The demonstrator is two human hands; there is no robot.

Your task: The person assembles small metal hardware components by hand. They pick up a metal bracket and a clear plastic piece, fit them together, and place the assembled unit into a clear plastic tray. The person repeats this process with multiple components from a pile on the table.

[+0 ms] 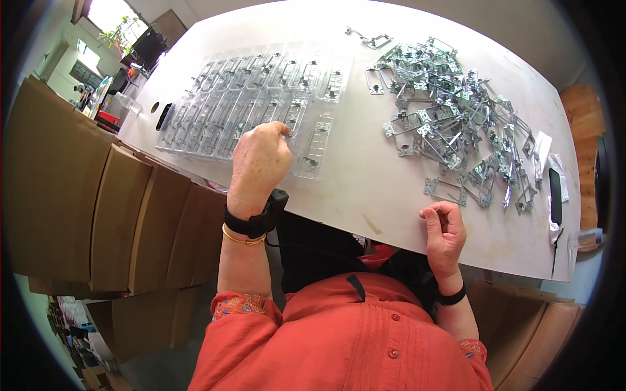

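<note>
My left hand [262,156] is closed over the near right part of a clear plastic tray [329,133]. Its fingers point away from me, and whatever they hold is hidden beneath them. Long compartments divide the tray, and thin metal bracket-like parts lie in many of them. Near the table's front edge, my right hand [445,236] has its fingers curled and the thumb against the index finger. Anything pinched there is too small to make out. Beyond that hand spreads a loose heap of shiny metal brackets [450,127]; one bracket [445,191] lies at its near side.
The white table [355,195] carries all of this. A dark slim object [555,195] and white wrappers [542,151] lie at its right. Cardboard boxes [65,189] stand against the left side, with more cardboard [521,319] below right. A clear bottle [128,103] sits at the far left.
</note>
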